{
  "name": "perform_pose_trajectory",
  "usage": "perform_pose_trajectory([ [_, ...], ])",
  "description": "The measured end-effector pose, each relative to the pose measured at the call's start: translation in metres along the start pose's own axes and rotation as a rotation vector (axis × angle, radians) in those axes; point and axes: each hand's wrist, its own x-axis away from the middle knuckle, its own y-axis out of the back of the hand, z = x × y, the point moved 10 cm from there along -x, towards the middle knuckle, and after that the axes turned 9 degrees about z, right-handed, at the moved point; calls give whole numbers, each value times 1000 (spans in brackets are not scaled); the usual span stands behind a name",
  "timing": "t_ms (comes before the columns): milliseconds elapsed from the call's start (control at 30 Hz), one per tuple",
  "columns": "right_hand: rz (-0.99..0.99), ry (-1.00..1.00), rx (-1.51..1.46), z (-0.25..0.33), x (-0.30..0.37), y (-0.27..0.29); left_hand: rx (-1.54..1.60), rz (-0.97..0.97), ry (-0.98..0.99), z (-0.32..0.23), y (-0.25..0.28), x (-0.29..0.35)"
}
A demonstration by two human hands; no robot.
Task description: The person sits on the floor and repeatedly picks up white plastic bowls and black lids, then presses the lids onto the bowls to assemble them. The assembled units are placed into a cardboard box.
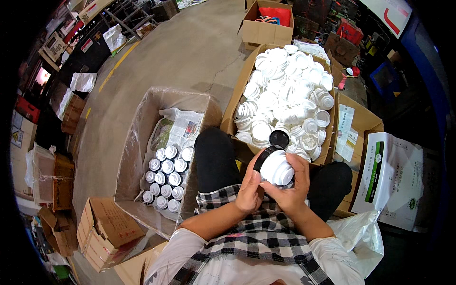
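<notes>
Both of my hands hold one white stepped plastic cap [277, 169] with a black ring around its left edge, above my lap. My left hand [249, 191] is closed on the black-ringed side. My right hand [295, 186] wraps the opposite side, its thumb near the narrow end. Just beyond my hands, a black cap [279, 138] lies at the near edge of a heap of loose white caps [273, 99] in a cardboard box. To my left, several white caps with black bands [167, 166] stand in rows inside a plastic-lined box [129, 161].
Newspaper [178, 126] lines the left box. A carton with a red item [266, 33] stands beyond the cap heap. At right are an open carton [363, 114] and a white printed box [394, 180]. A brown carton [111, 230] sits at lower left, a white plastic bag [363, 237] at lower right.
</notes>
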Motion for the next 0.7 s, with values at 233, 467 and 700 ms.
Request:
perform_pose_trajectory([
  [233,-4,11,-25,4,-3,0,9,-62,-16,-8,-5,3],
  [467,-46,69,-37,13,0,5,62,-48,-80,-14,-11,7],
  [700,-16,72,-28,17,-2,4,51,19,-85,-18,-18,8],
])
